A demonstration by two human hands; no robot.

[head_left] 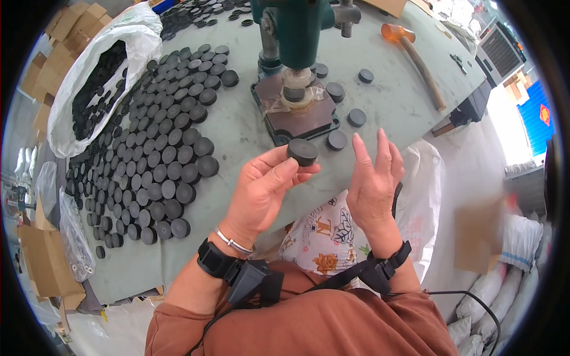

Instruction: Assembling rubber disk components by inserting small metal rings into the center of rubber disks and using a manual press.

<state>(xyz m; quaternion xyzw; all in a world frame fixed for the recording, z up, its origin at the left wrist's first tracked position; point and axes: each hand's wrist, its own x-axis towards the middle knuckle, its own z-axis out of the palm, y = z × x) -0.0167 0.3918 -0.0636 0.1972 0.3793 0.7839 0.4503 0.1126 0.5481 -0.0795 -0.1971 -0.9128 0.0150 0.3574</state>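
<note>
Between the thumb and fingers of my left hand (264,184) is a round black cap (303,152), held just in front of the press base. My right hand (375,181) is raised to the right of it, fingers stretched out and apart, with nothing in them. The green bench press (291,35) stands ahead of both hands. Under its ram, a dark round piece (294,94) sits in a pale ring-shaped fixture (298,105) on the brown base plate (309,121). Several loose black caps, one of them close by (336,140), lie to the right of the base.
Many black caps (169,155) crowd the left of the table (237,124). Behind them lies an open white sack (62,127) of dark pieces. A mallet (423,70) with an orange head rests at the right. White sacks (484,291) and a blurred brown box (477,234) stand beyond the table.
</note>
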